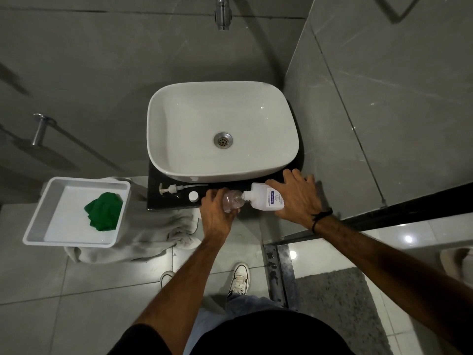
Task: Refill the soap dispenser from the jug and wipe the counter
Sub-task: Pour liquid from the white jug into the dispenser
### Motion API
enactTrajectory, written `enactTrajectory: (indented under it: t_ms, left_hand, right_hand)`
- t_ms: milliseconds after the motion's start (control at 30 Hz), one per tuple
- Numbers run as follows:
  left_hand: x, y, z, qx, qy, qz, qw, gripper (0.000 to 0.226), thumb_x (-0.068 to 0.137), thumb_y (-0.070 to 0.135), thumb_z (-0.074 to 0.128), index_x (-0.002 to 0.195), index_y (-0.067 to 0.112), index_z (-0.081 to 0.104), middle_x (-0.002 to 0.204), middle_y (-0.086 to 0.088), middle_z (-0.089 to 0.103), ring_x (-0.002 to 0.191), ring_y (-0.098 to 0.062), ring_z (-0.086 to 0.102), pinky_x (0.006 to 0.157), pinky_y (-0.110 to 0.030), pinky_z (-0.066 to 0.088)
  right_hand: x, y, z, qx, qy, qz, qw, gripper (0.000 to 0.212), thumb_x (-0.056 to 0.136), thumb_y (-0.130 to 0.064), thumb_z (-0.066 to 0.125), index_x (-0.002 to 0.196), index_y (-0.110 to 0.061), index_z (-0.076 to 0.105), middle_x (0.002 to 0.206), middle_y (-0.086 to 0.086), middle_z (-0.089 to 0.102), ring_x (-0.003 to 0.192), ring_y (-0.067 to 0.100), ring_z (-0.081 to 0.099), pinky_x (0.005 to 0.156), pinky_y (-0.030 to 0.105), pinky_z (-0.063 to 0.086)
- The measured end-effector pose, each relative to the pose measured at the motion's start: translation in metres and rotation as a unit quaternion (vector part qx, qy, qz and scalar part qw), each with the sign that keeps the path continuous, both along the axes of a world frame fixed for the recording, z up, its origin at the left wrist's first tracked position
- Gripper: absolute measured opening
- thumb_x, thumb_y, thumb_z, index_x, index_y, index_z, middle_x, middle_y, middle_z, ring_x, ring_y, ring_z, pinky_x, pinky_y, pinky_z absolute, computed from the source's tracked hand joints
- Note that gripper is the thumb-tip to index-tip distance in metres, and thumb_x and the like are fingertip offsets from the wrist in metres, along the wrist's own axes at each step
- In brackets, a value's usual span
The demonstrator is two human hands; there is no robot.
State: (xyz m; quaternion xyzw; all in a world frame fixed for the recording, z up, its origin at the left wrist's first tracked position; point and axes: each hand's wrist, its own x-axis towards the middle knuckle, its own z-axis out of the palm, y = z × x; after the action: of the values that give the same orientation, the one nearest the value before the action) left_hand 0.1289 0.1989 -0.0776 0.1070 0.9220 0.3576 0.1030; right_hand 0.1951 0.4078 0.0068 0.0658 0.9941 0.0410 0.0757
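Clear soap dispenser (231, 201), pump off, low centre of frame at the black counter (169, 202) edge; my left hand (216, 212) wraps it, tilted; white jug (266, 199) on its side, spout at the dispenser mouth, my right hand (298, 198) clamped over it; pump (170, 188) and cap (193, 196) lie left; green cloth (103, 211) in the tray (33, 234), far left.

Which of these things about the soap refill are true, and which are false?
1. The green cloth lies in the white tray. True.
2. The pump is screwed onto the clear bottle. False: it lies on the dark counter, apart from the bottle.
3. The right hand tips the white jug, its spout at the bottle's mouth. True.
4. The left hand is wiping the counter. False: it holds the bottle.
5. The sink is full of water. False: its bare drain shows.
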Motion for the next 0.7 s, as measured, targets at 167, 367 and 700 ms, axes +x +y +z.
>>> enactTrajectory:
  t_ms: [167,367,700]
  left_hand:
    - [-0.001,0.001,-0.004,0.025,-0.007,0.004,1.000,0.064,0.065,0.023,0.092,0.123,0.021,0.065,0.117,-0.006,0.057,0.099,-0.025,0.058,0.078,-0.027,0.045]
    - [-0.006,0.005,-0.007,0.082,-0.011,0.018,0.996,0.065,0.059,0.029,0.094,0.117,0.019,0.066,0.109,-0.002,0.065,0.100,-0.024,0.057,0.079,-0.038,0.050]
    - [-0.008,0.023,-0.024,0.151,-0.065,0.138,0.977,0.070,0.056,0.023,0.097,0.113,0.017,0.057,0.104,-0.006,0.064,0.100,-0.026,0.056,0.074,-0.024,0.037]
  right_hand:
    - [0.002,0.003,-0.004,-0.010,0.016,-0.007,1.000,0.067,0.064,-0.052,0.078,0.124,-0.032,0.059,0.099,0.005,0.052,0.092,0.024,0.050,0.073,0.036,0.028]
    - [0.010,-0.003,-0.013,-0.106,0.029,-0.061,0.992,0.064,0.068,-0.048,0.078,0.125,-0.028,0.057,0.099,0.000,0.054,0.093,0.023,0.052,0.070,0.032,0.036]
    - [0.032,-0.014,-0.047,-0.408,0.126,-0.277,0.861,0.070,0.061,-0.036,0.092,0.118,-0.022,0.053,0.118,0.003,0.061,0.111,0.025,0.058,0.087,0.049,0.056]
